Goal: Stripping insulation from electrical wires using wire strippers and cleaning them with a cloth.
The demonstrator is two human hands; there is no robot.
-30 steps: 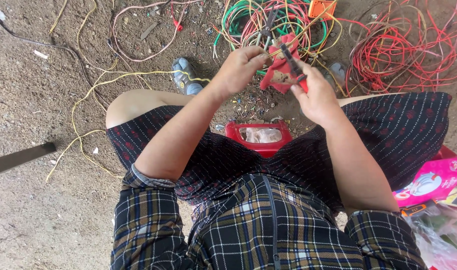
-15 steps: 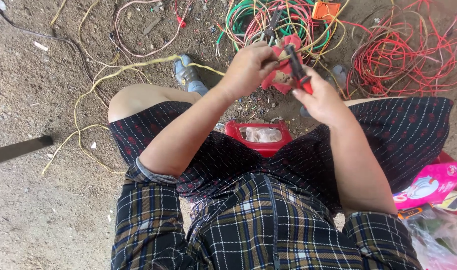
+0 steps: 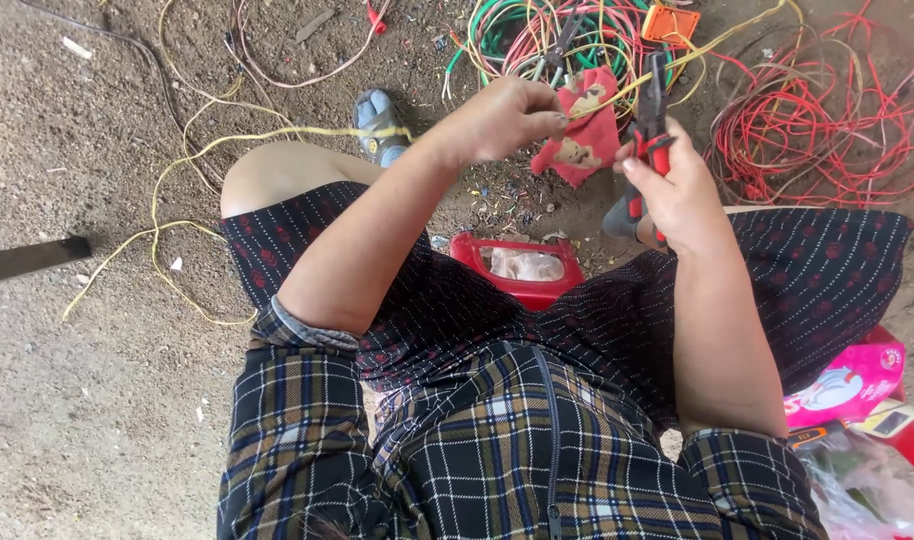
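Both hands have drifted apart since half a second ago: then they met over the red cloth, and now the right hand has pulled back toward the knee while the left hand stays out over the ground. That left hand is curled shut, pinching a yellow wire between thumb and fingertips; the wire runs from the pinch up and right toward the pliers' head, and a further length trails left past the sandal across the dirt floor. The right hand is closed around the red handles of the pliers, which stand nearly upright with the dark jaws on top, at the wire; whether the jaws bite it I cannot tell. The red cloth hangs just beside the left hand's fingers, between the two hands. Beyond them lie a green-and-yellow wire coil and a red wire tangle. A red box sits between the knees, and a pink packet lies by the right thigh.
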